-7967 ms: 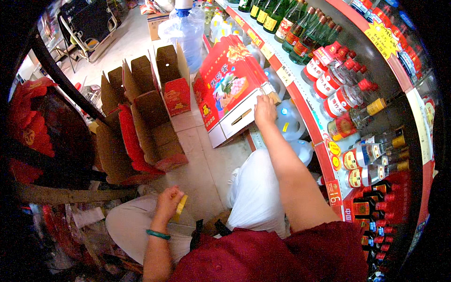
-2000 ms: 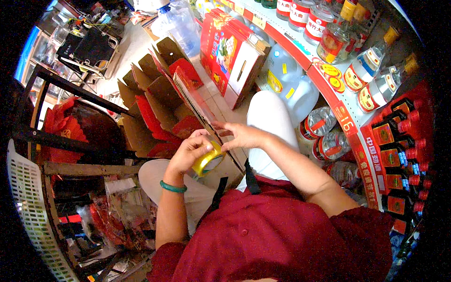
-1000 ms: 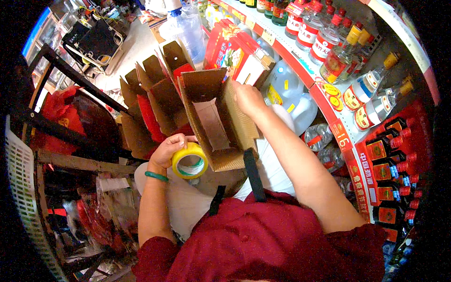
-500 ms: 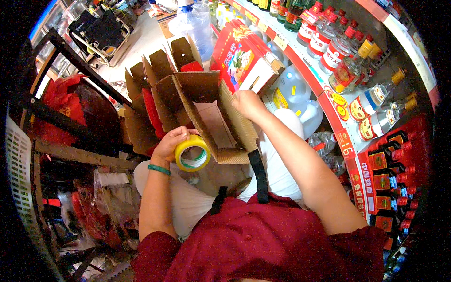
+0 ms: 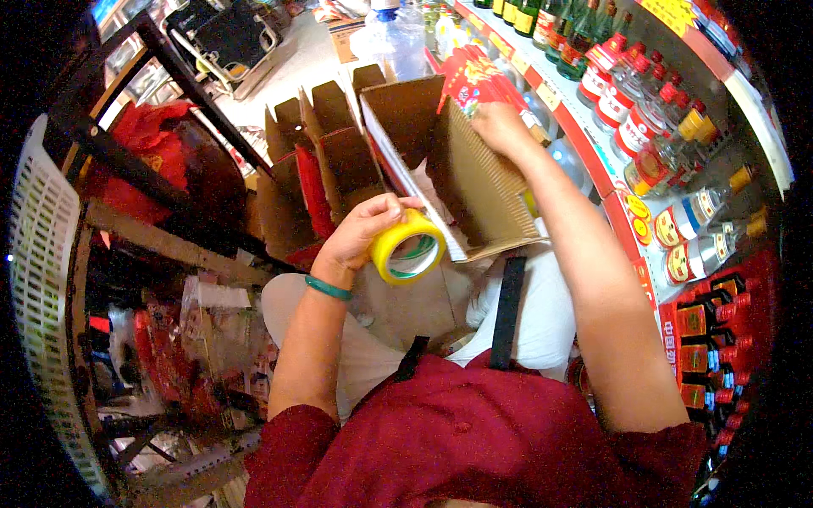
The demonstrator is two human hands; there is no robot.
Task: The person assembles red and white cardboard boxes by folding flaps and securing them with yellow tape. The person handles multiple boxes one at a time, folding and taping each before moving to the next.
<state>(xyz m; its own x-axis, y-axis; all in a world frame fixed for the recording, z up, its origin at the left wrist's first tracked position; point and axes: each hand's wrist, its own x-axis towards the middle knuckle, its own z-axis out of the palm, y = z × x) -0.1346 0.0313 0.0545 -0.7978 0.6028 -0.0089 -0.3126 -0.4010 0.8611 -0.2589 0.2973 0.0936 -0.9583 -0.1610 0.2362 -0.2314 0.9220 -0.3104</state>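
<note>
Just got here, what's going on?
A seated person in a dark red shirt has a wide yellow ring-shaped roll of tape in the left hand. The right hand holds the right wall of an open-topped brown corrugated cardboard box between the knees. To its left stand more open brown-and-red cardboard boxes; clear glass bottles with red caps line the shelf at right.
</note>
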